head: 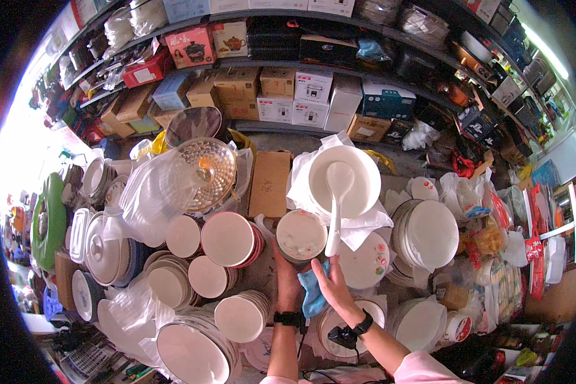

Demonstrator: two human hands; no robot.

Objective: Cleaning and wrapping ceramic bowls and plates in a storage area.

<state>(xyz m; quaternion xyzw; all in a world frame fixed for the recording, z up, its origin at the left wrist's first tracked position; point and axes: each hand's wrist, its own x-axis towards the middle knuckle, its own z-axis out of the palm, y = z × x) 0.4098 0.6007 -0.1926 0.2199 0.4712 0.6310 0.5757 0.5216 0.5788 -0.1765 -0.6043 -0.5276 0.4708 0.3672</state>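
Note:
A short stack of round dishes (301,235), its top one bearing a faint floral pattern, is in front of me. My left hand (287,281) grips its left side, with the fingers partly hidden by the rim. A blue cloth (313,290) hangs from my right hand (335,285), which is just below the stack's right side. Right above that hand is the handle of a white ladle (336,206). Its bowl rests inside a large white bowl (372,180) lined around with white wrapping paper. Both wrists wear black straps.
Stacked white bowls (240,319) and red-rimmed bowls (228,239) crowd the left. A floral plate (365,261) and wrapped plate stacks (432,233) lie to the right. A cardboard box (270,182) and a plastic-wrapped glass lid (211,168) are behind. Boxed shelves (317,122) rise beyond.

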